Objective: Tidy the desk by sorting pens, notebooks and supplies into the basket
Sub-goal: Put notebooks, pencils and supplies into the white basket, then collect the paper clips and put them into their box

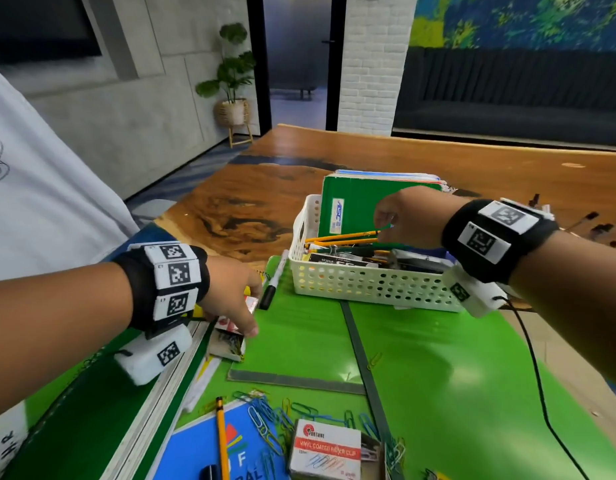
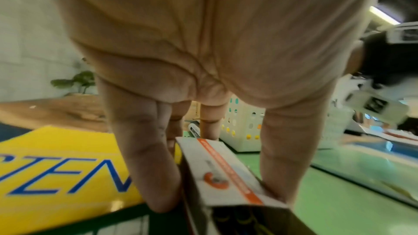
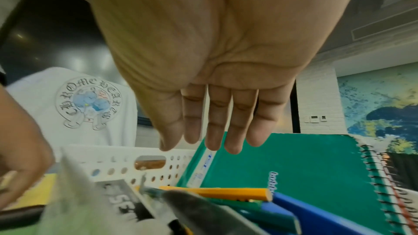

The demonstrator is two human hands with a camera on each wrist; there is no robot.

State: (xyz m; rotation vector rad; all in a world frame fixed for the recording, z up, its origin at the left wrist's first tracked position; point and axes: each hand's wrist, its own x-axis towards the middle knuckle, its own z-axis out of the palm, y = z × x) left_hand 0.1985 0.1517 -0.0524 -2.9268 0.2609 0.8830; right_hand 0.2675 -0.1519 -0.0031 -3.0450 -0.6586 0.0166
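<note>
Item 1, near edge of desk: loose paper clips (image 1: 265, 419), a closed clip box (image 1: 325, 448), a yellow pencil (image 1: 222, 441) lying on a blue notebook (image 1: 192, 455). None yet sorted. Risk: the clips are scattered and small, so a sweeping arm would likely spread them further or off the desk.

Item 2, near left: left hand (image 1: 230, 299). Its fingers (image 2: 147, 176) and thumb are curled down and pinch a small cardboard box (image 2: 226, 176) by its two long sides, the box resting just above a yellow book (image 2: 56, 167). The near end of the box is open, with contents showing inside. Risk: tipped toward that end on the way over, it may spill; the narrow side pinch could also let it slip or crush.

Item 3, middle left: a black marker (image 1: 273, 284) on the green mat (image 1: 420, 358), just beside the left hand, liable to be knocked and roll.

Item 4, far right: white basket (image 1: 351, 282), already crowded with pencils and upright notebooks (image 1: 355, 206). Right hand (image 1: 407, 216) hovers over it; in the wrist view its fingers (image 3: 217, 122) are straight and released, holding nothing. Risk: little room remains, so the box may perch on the pencils and fall out.
</note>
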